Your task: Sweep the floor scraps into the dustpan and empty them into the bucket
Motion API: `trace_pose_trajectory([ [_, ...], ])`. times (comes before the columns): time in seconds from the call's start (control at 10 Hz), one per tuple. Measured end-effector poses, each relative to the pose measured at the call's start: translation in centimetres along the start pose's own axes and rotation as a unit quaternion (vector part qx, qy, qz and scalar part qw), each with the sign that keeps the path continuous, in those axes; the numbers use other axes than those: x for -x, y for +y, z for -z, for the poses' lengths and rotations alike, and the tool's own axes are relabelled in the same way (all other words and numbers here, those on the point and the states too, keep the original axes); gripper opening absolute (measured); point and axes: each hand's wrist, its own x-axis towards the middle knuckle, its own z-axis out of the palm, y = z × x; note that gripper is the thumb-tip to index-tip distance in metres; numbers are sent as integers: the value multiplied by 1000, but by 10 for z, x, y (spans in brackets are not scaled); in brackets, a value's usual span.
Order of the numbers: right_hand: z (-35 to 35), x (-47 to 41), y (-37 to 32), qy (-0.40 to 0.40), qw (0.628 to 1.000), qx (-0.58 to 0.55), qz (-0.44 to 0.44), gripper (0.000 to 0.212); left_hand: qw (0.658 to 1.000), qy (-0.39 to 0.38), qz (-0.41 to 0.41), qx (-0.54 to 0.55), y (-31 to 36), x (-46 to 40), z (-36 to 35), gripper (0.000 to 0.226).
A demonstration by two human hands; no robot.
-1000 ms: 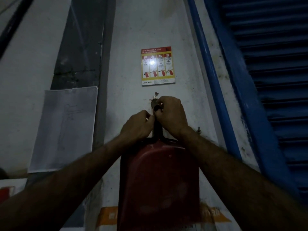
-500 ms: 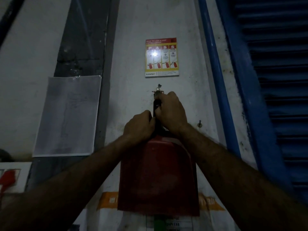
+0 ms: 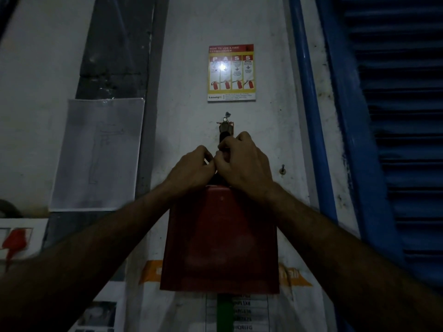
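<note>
Dim light. Both forearms reach up to the wall. Red dustpan (image 3: 219, 240) hangs flat against the white wall (image 3: 187, 68), pan downward, its dark handle (image 3: 224, 137) running up to a metal hook (image 3: 225, 123). Left hand (image 3: 191, 167) has fingers curled at the handle's left side; right hand (image 3: 244, 164) is curled round the handle just below the hook. Hands touch each other. Beyond: a fire extinguisher poster (image 3: 231, 72) above the hook, a paper sheet (image 3: 98, 154) at left, a blue shutter (image 3: 395, 140) at right.
</note>
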Motion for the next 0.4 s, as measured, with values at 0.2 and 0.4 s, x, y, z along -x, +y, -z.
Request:
trace_pose_trajectory([
  [0.2, 10, 6, -8, -18, 1000, 8, 1, 29, 998, 34, 24, 46, -3, 4, 7, 27],
  [0.4, 23, 18, -19, -28, 999, 19, -17, 31, 997, 80, 7, 16, -7, 16, 26, 28],
])
